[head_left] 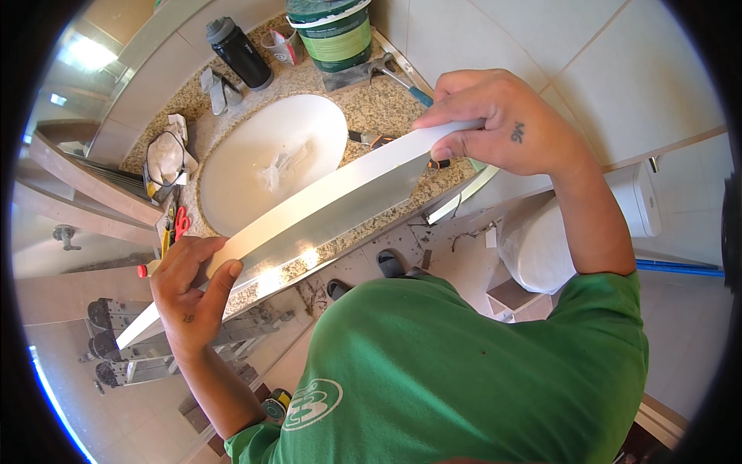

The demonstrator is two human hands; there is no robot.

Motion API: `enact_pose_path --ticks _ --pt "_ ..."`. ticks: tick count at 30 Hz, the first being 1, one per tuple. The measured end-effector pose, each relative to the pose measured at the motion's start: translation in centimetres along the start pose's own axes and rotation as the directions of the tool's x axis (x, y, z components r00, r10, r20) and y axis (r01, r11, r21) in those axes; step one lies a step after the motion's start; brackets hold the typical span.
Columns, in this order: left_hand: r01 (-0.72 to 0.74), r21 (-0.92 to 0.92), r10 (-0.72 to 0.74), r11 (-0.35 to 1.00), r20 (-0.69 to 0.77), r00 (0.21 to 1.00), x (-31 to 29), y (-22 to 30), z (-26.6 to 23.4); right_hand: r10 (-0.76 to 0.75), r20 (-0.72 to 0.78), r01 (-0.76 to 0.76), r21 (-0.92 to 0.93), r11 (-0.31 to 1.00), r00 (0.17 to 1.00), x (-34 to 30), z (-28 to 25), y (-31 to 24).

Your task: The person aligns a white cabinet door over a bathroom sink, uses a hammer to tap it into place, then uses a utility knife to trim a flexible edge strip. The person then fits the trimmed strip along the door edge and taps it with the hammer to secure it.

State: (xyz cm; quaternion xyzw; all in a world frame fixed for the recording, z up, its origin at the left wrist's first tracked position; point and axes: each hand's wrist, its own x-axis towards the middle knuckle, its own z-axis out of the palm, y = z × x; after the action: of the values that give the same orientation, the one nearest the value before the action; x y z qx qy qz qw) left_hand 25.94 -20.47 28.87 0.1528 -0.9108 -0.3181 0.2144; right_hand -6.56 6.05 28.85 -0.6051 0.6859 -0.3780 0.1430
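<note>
A long white panel [332,192] slants across the middle, its narrow white edge turned up and its greyish face turned toward me. My right hand [510,124] pinches its far right end between thumb and fingers. Toward the lower left, my left hand [189,290] grips the panel with the thumb on the near side; the panel's end sticks out beyond that hand. Behind the panel is a white oval sink [239,147] with crumpled clear plastic [282,165] in it. The panel hides part of the speckled granite counter [359,108].
Around the sink stand a tap [220,91], a black bottle [238,54], a cup [282,45] and a green bucket [332,39]. A hammer [402,80] and red-handled scissors [182,223] lie there too. A toilet [541,240] is at right, a folded ladder [131,352] at lower left.
</note>
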Motion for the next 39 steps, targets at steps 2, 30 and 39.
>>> enact_pose_path --ticks 2,30,39 --pt "-0.011 0.027 0.010 1.000 0.009 1.000 0.0 0.1 -0.1 0.012 0.010 -0.012 -0.017 1.000 1.000 -0.1 0.0 0.0" --pt "-0.253 0.127 0.243 0.959 0.088 0.966 4.6 4.8 4.9 0.006 -0.006 -0.006 -0.081 0.997 1.000 -0.5 0.4 -0.7" --pt "-0.277 0.125 0.264 0.953 0.113 0.958 5.3 4.8 5.6 0.008 0.010 -0.006 -0.186 0.983 1.000 -0.2 0.2 -1.6"
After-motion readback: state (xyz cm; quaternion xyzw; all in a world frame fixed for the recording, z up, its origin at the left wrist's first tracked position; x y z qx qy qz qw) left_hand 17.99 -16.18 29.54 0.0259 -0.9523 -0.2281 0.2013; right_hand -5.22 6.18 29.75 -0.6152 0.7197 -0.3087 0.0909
